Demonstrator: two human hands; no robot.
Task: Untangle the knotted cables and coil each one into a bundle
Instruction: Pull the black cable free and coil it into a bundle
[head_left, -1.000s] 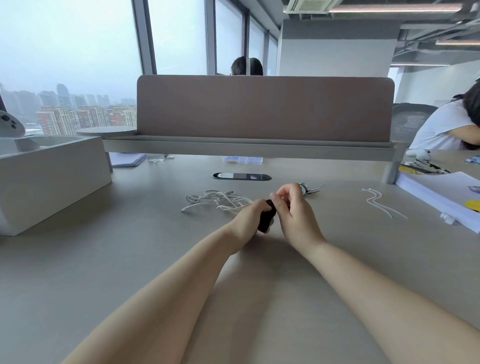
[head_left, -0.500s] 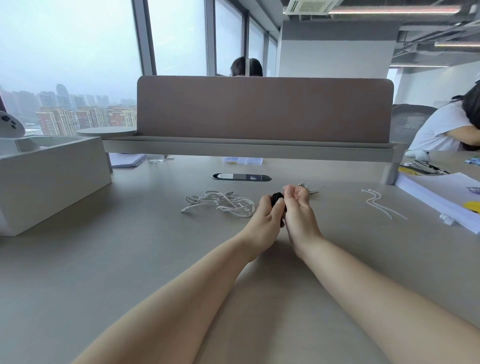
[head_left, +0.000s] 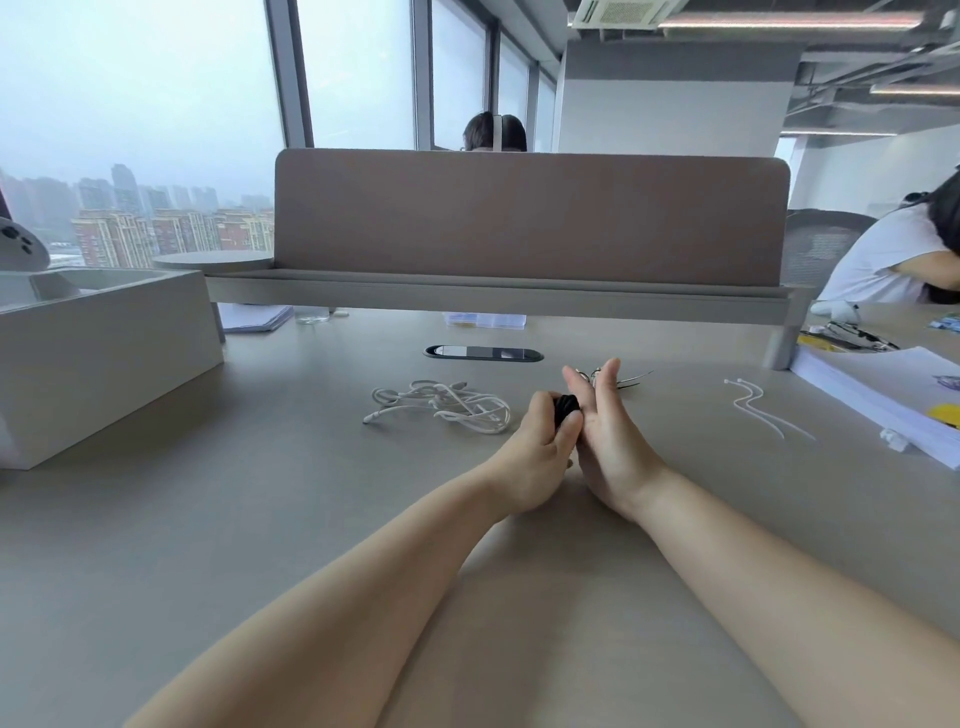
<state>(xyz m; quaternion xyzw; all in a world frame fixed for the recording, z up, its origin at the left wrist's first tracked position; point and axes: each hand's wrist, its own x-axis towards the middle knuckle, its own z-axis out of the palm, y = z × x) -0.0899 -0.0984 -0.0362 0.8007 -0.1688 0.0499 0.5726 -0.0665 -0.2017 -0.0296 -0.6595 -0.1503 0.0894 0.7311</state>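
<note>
The black cable (head_left: 567, 408) is a small tight bundle between the two hands, just above the desk (head_left: 311, 519) and near its middle. The left hand (head_left: 537, 452) grips it, with the fingers curled round the coil and the thumb closing over the front. The right hand (head_left: 610, 436) lies against the right side of the bundle. Its fingers (head_left: 605, 379) are straight, point away from the person and are a little parted at the tips; they pinch nothing.

The step in hand seems to be the finishing of this coil. To do it well, the left hand should press evenly so that the loops do not spring apart, while the right hand finds the loose end and tucks it in. Where that end is, the view does not show. The cable looks matte and rubbery, so it will probably open if released too early.

Just left of the hands, the white cable (head_left: 447, 410) lies in a loose tangle, thin and smooth, and appears not yet coiled. To the right, well apart, two thin white ties (head_left: 758, 410) lie in wavy lines on the smooth grey surface.
</note>
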